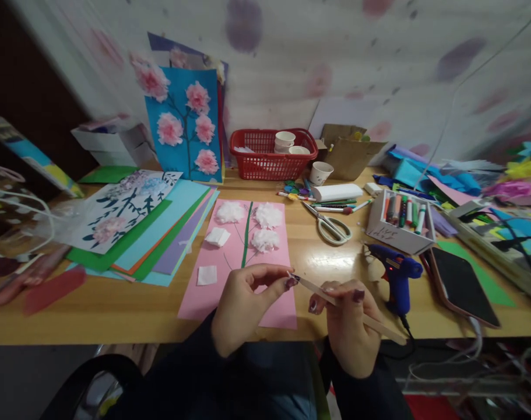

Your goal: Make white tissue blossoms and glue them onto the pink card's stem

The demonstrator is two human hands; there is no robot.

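My right hand (351, 326) is closed around a flat wooden craft stick (388, 332), whose lower end juts out past the palm toward the table edge. At the stick's other tip, the thumb and forefinger of my left hand (243, 303) pinch together; anything small between them is too fine to make out. Under and beyond my left hand lies a pink sheet (193, 303). It bears a green stem strip (248, 236), several fluffy white paper flowers (268, 216), a folded white paper pad (217, 236) and a flat white square (207, 275).
To the right are a blue glue gun (396, 274), a phone (461, 286) and a box of markers (400, 224). Scissors (330, 227) lie beyond my hands. A red basket (269, 166) stands at the back, coloured sheets (160, 233) at left, near a blue flower picture (178, 157).
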